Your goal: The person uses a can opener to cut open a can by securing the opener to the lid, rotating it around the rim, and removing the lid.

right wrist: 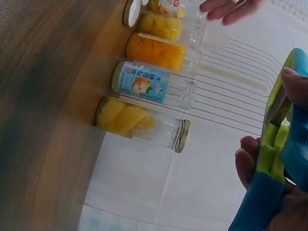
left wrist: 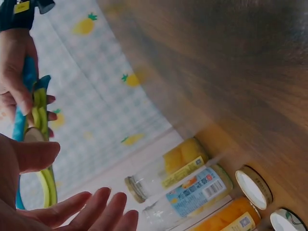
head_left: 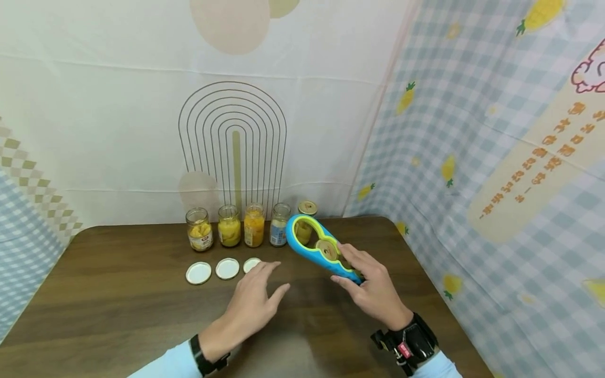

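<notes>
My right hand [head_left: 373,283] grips the end of a blue and lime-green jar opener [head_left: 307,252], raised over the table. A gold lid [head_left: 327,250] sits in one of the opener's scalloped holes. To the left, my left hand [head_left: 252,302] hovers above the table with its fingers spread, holding nothing. Behind the opener stands a lidded jar of yellow fruit [right wrist: 127,118], its gold lid [right wrist: 183,136] on. Beside it is a lidless jar with a blue label [right wrist: 144,83]. Part of a white lid [head_left: 251,264] is hidden behind my left fingers.
Farther left along the back edge are three more lidless jars: orange fruit [head_left: 254,228], yellow fruit [head_left: 229,228] and a white-labelled jar [head_left: 200,233]. Two more lids [head_left: 198,273] lie white side up before them. Cloth curtains [head_left: 142,131] hang behind and beside the wooden table [head_left: 118,294].
</notes>
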`<state>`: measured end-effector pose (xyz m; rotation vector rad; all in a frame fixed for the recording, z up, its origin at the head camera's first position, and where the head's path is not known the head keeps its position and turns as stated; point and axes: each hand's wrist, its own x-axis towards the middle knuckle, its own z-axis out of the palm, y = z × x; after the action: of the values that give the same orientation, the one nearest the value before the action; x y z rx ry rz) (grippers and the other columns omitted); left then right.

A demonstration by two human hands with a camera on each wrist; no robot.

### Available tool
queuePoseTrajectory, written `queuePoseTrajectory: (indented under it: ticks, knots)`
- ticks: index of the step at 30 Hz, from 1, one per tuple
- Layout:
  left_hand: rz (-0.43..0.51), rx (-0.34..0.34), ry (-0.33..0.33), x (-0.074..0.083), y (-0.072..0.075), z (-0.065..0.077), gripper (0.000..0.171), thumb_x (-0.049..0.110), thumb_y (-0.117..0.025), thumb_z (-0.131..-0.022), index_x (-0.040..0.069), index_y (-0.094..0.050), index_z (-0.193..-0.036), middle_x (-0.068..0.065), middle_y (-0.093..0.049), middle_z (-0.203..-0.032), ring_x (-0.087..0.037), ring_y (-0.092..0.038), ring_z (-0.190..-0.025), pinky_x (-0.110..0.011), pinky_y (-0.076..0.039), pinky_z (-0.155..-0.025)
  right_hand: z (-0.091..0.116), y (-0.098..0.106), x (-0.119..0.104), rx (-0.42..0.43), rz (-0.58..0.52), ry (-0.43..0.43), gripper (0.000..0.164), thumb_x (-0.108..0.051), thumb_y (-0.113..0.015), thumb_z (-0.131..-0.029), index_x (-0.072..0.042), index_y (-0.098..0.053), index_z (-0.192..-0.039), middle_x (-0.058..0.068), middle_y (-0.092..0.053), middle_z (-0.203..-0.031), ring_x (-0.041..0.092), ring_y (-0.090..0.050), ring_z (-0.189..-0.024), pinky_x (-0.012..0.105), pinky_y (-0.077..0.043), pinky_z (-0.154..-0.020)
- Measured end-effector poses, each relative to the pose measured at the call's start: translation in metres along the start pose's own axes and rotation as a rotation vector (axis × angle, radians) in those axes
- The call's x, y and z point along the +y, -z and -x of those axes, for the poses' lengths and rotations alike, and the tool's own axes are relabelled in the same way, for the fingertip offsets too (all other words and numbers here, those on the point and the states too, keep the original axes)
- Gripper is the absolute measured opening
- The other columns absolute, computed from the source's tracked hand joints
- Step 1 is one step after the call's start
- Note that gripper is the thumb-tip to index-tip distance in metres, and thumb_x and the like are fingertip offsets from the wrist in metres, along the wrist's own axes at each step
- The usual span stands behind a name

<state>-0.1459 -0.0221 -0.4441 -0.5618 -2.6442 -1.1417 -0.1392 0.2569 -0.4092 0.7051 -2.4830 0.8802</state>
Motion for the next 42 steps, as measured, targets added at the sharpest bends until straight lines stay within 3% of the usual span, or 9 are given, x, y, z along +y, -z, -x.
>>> queuePoseTrajectory:
  ticks: [7,12,16,19,22,28,31,37,42]
  knots:
    - [0.035,0.032,-0.01,0.0,0.008,0.016,0.049,0.029,-0.079,-0.091,0.007,-0.065,-0.132,-0.01,-0.069,-0.122,-0.028,-0.065,-0.114,-0.051,-0.055,-0.093,0.003,0.0,0.0,-0.013,-0.004,-0.019,0.072,-0.018,-0.084,-0.087,-0.017,-0.05,-0.151,0.006,-0.059,-0.147,0.023,-0.062,-0.12,0.045,-0.057,-0.087]
    - [0.06,0.056,-0.023,0.001,0.008,0.018,0.048,0.027,-0.08,-0.09,0.008,-0.065,-0.131,-0.009,-0.07,-0.121,-0.027,-0.066,-0.112,-0.05,-0.056,-0.091,0.003,0.0,0.0,-0.01,-0.012,-0.009,0.072,-0.018,-0.084,-0.087,-0.017,-0.051,-0.151,0.005,-0.059,-0.146,0.022,-0.062,-0.119,0.044,-0.057,-0.087]
    - [0.14,0.063,-0.007,0.003,0.006,0.016,0.039,0.023,-0.079,-0.092,0.01,-0.068,-0.127,-0.006,-0.072,-0.117,-0.023,-0.067,-0.107,-0.047,-0.056,-0.089,0.003,-0.001,-0.002,-0.017,-0.016,-0.006,0.073,-0.018,-0.084,-0.087,-0.017,-0.05,-0.151,0.005,-0.059,-0.146,0.019,-0.061,-0.121,0.045,-0.057,-0.089]
    - [0.314,0.033,0.055,0.003,0.003,0.009,0.027,0.02,-0.072,-0.097,0.013,-0.07,-0.123,-0.002,-0.074,-0.113,-0.017,-0.068,-0.105,-0.044,-0.057,-0.09,0.003,-0.003,-0.004,-0.019,-0.014,0.002,0.074,-0.019,-0.084,-0.086,-0.017,-0.05,-0.151,0.005,-0.059,-0.146,0.018,-0.06,-0.122,0.046,-0.057,-0.091]
    - [0.582,-0.043,0.147,0.003,-0.002,-0.002,0.023,0.021,-0.061,-0.104,0.009,-0.07,-0.121,-0.006,-0.075,-0.113,-0.017,-0.07,-0.104,-0.043,-0.058,-0.093,0.001,-0.004,-0.005,-0.023,-0.015,0.017,0.075,-0.018,-0.085,-0.086,-0.018,-0.05,-0.152,0.005,-0.059,-0.146,0.018,-0.059,-0.123,0.046,-0.056,-0.092]
    - [1.226,-0.322,0.318,0.005,-0.008,-0.022,0.046,0.032,-0.047,-0.11,-0.005,-0.057,-0.134,-0.024,-0.066,-0.128,-0.032,-0.064,-0.12,-0.051,-0.049,-0.106,-0.001,-0.009,-0.012,-0.066,-0.032,0.058,0.074,-0.02,-0.085,-0.085,-0.017,-0.05,-0.151,0.009,-0.059,-0.147,0.021,-0.059,-0.126,0.048,-0.056,-0.094]
    - [1.455,-0.459,0.329,0.009,-0.009,-0.029,0.057,0.04,-0.044,-0.11,-0.002,-0.043,-0.148,-0.023,-0.053,-0.148,-0.034,-0.051,-0.136,-0.052,-0.039,-0.116,-0.001,-0.011,-0.016,-0.09,-0.049,0.069,0.073,-0.02,-0.085,-0.086,-0.016,-0.051,-0.151,0.013,-0.058,-0.147,0.024,-0.057,-0.129,0.05,-0.056,-0.095]
    - [1.732,-0.632,0.321,0.013,-0.01,-0.035,0.072,0.045,-0.045,-0.108,0.006,-0.014,-0.161,-0.023,-0.019,-0.167,-0.035,-0.025,-0.151,-0.052,-0.017,-0.125,-0.003,-0.014,-0.022,-0.107,-0.087,0.095,0.07,-0.019,-0.084,-0.086,-0.012,-0.053,-0.149,0.013,-0.058,-0.146,0.02,-0.061,-0.122,0.046,-0.057,-0.093]
    - [1.825,-0.647,0.292,0.012,-0.014,-0.032,0.07,0.041,-0.045,-0.109,0.004,-0.016,-0.16,-0.02,-0.029,-0.164,-0.032,-0.034,-0.148,-0.047,-0.025,-0.123,-0.004,-0.014,-0.025,-0.106,-0.095,0.114,0.071,-0.019,-0.084,-0.086,-0.011,-0.053,-0.149,0.01,-0.059,-0.146,0.02,-0.06,-0.123,0.045,-0.057,-0.094]
